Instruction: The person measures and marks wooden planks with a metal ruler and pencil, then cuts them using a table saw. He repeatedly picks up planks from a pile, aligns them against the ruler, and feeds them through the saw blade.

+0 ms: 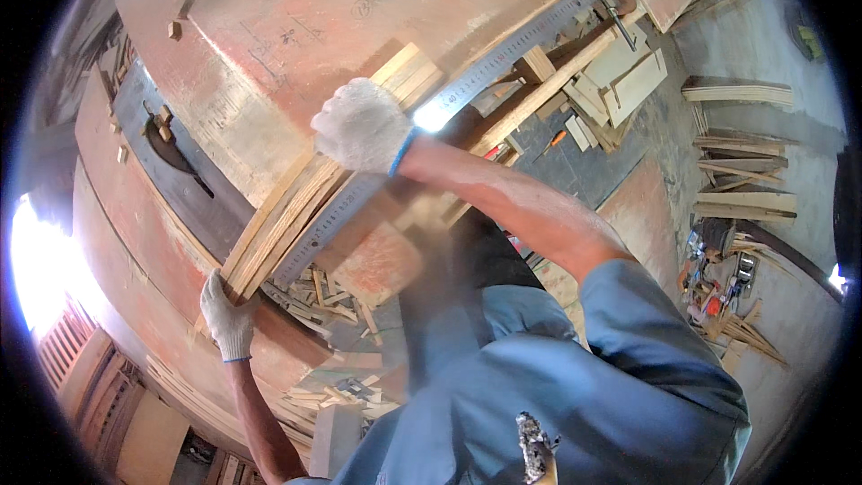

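Note:
A bundle of long pale wooden strips [285,220] lies aslant across the worktop, side by side. My left hand [227,316], in a white knitted glove, is closed round the near left end of the strips. My right hand [362,126], gloved alike with a blue cuff, closes over them farther up; their far end [409,72] shows beyond its knuckles. A long steel ruler [512,54] runs beside the strips along the worktop's edge, and my right wrist crosses above it. The right hand's fingertips are hidden beneath it.
Left of the strips, a dark saw blade [171,148] stands up from a metal plate in the reddish worktop [269,0]. A clamp [618,18] grips the far right edge. Offcuts [620,81] and an orange-handled screwdriver [557,139] lie right; scraps [341,301] lie below.

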`<action>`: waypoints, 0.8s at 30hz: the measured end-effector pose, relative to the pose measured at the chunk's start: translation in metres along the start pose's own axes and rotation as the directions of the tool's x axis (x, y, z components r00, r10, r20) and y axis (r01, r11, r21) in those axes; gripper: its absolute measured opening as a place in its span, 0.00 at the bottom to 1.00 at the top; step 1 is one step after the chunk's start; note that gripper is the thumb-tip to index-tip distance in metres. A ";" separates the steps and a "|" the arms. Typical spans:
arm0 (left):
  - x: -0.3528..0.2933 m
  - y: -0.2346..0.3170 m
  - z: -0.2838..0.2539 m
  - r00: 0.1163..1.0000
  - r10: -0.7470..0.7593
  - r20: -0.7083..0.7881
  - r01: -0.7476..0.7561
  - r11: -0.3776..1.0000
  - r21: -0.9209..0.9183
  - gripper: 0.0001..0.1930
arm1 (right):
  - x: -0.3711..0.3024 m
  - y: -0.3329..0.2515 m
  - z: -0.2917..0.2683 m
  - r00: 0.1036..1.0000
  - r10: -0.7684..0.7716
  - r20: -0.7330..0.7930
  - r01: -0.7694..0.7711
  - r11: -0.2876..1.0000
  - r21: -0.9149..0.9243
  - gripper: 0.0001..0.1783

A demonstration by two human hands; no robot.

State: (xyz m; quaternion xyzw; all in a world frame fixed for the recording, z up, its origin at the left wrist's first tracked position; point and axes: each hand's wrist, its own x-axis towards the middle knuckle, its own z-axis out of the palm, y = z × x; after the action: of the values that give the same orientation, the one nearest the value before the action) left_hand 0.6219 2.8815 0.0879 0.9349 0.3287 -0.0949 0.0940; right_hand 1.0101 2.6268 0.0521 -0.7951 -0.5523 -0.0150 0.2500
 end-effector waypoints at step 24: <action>-0.022 -0.049 -0.005 0.994 -0.096 0.053 0.098 0.994 -0.039 0.46 | 0.008 -0.054 0.023 0.998 0.058 0.010 -0.058 0.997 0.049 0.11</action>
State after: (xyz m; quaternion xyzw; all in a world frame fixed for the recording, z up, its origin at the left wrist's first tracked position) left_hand 0.5750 2.9071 0.0924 0.9130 0.3729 -0.1166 0.1169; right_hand 0.9596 2.6579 0.0551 -0.8045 -0.5303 0.0092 0.2674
